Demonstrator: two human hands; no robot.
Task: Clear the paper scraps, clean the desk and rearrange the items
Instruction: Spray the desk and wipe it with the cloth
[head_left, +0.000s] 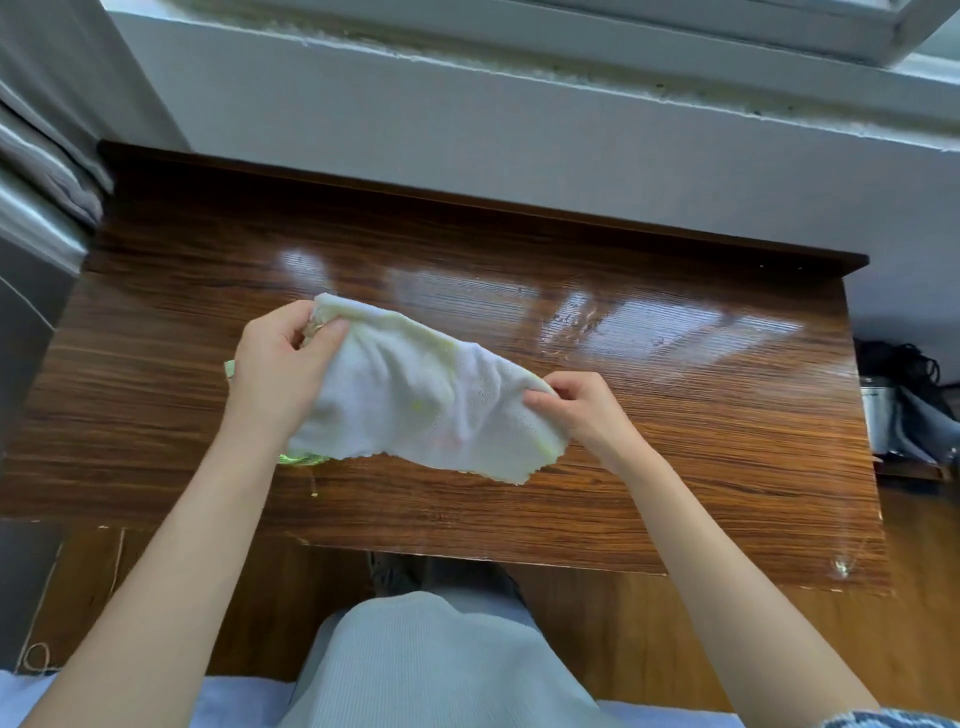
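Grey-clad lap (431, 660) at the near edge, with both bare forearms reaching forward over the desk (675, 415). Left hand (283, 364) pinches one end of the cloth (421, 400), thumb and fingers curled round a bunched corner. Right hand (576, 408) pinches the opposite end between thumb and fingertips. Cloth, white with pale yellow-green staining, is stretched between the hands above the desk's middle; its long axis runs from far left to near right, lower edge hanging ragged. Glossy wood reflects a window (779, 31). Dark objects (904, 400) sit right of the desk.
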